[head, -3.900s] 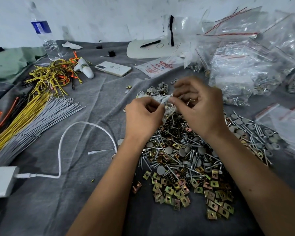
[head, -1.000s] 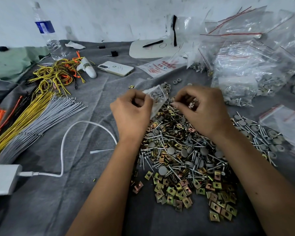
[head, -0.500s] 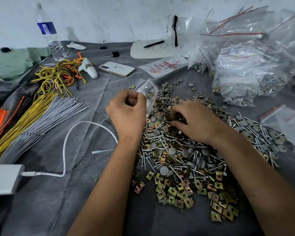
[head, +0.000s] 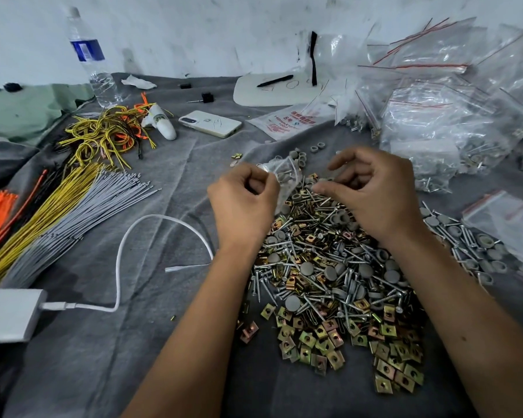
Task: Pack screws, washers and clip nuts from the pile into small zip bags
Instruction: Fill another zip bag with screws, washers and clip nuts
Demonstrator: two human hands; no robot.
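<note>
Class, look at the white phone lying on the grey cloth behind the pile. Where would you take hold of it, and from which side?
Probably grip the white phone across its two long edges, coming down from above. It lies flat, so nothing fits beneath it. The near long edge faces bare cloth. The glue gun lies off its left end, apart from it; the printed packet lies to its right.

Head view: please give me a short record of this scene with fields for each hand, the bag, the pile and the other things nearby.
left hand: grips a small zip bag, held above the pile's far edge
right hand: fingers curled over the pile; held item not clear
small zip bag: holds some screws and washers already
pile: screws, grey washers and clip nuts mixed on grey cloth
packed bags: heaped at far right
phone: beyond the pile
</note>
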